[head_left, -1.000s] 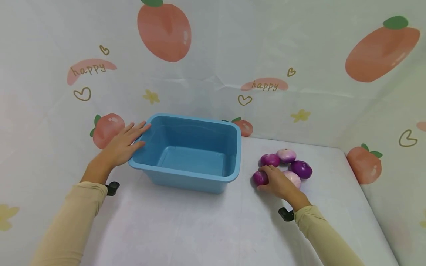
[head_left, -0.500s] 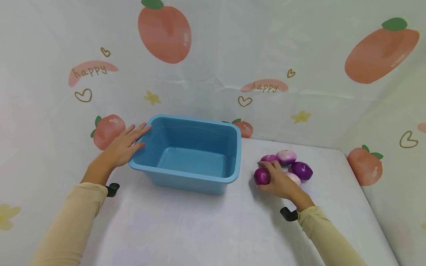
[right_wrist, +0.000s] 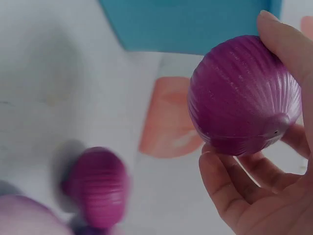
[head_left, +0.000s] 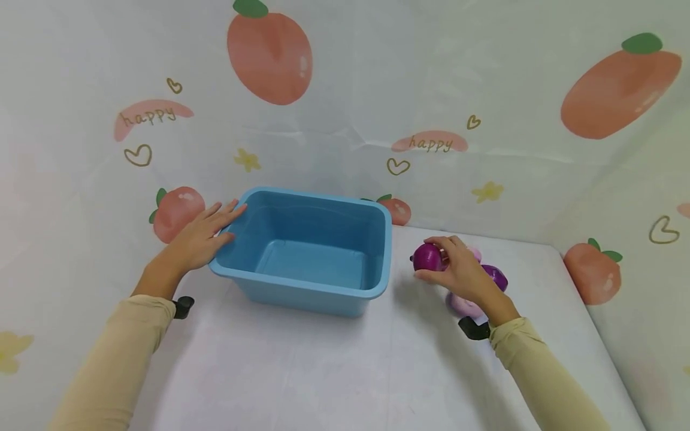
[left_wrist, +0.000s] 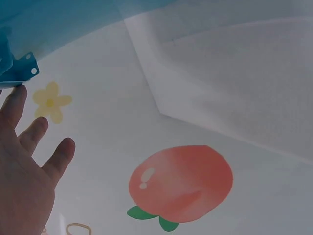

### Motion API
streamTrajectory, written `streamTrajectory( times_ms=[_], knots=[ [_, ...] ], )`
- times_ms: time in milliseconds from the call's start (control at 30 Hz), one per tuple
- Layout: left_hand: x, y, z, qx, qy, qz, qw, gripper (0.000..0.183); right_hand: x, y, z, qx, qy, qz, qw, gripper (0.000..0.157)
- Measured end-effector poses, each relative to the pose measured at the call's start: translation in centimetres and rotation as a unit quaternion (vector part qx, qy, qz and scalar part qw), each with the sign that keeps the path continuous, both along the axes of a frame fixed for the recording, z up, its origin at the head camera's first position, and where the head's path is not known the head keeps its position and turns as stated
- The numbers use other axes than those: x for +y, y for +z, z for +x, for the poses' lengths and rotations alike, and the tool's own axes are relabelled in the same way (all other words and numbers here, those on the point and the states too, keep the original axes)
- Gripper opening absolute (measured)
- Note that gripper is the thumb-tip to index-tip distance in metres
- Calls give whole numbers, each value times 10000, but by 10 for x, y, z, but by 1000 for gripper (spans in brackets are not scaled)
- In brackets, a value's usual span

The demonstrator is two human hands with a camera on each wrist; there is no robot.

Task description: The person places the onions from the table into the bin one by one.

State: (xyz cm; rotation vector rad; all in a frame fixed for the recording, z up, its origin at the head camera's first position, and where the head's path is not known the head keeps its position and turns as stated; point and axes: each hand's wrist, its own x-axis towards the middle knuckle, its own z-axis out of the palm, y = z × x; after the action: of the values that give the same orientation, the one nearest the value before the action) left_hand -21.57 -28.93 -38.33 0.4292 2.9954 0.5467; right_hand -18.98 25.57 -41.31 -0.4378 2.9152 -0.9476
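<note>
One onion (head_left: 427,258) aloft, tub rim (head_left: 296,282) near — apart

There are five onions across the views: one purple onion (head_left: 427,258) in the right hand (head_left: 460,272) and four on the right of the worktop (head_left: 323,371). Those four are two pale onions (head_left: 462,306), one near and one far, one dark purple onion (head_left: 496,276) and one magenta onion (right_wrist: 100,188). There is one blue basin (head_left: 302,297), one left hand (head_left: 199,241), two sleeves (head_left: 108,365) and two black wrist pieces (head_left: 183,307). The head view shows five red fruit prints (head_left: 269,58), five heart outlines (head_left: 138,155) and two legible "happy" labels (head_left: 153,114).
</note>
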Motion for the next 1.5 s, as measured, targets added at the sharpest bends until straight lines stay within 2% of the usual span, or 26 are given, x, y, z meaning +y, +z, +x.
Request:
streamTrajectory(
  times_ms=[200, 333, 433, 500, 700, 867, 1100, 1300, 1500],
  knots=[
    [-1, 0, 1, 66, -10, -19, 10000, 64, -14, 33, -8, 90, 124, -398, 9991, 83],
    [-3, -2, 2, 177, -54, -39, 9998, 65, -27, 53, -12, 627, 477, -600, 9951, 86],
    [-4, -3, 2, 240, -88, -55, 9997, 66, -41, 64, -18, 1088, 769, -626, 9891, 86],
    [-5, -3, 2, 238, -77, -42, 9997, 66, -52, 71, -21, 1236, 912, -630, 9861, 83],
    [-4, -1, -1, 277, -67, 26, 9996, 67, -94, 87, -34, 1311, 1299, -794, 9796, 76],
    [-4, -1, -4, 312, -2, 1, 9995, 68, -127, 90, -50, 1308, 1599, -855, 9747, 74],
    [-2, 0, -6, 351, 2, -20, 9994, 67, -164, 84, -70, 933, 1648, -1086, 9759, 74],
    [-3, -3, -5, 305, 43, 14, 9995, 67, -198, 75, -82, 802, 2031, -1348, 9665, 74],
    [-5, -7, -4, 467, 47, 38, 9989, 66, -227, 68, -92, 737, 2288, -1637, 9568, 74]
  ],
)
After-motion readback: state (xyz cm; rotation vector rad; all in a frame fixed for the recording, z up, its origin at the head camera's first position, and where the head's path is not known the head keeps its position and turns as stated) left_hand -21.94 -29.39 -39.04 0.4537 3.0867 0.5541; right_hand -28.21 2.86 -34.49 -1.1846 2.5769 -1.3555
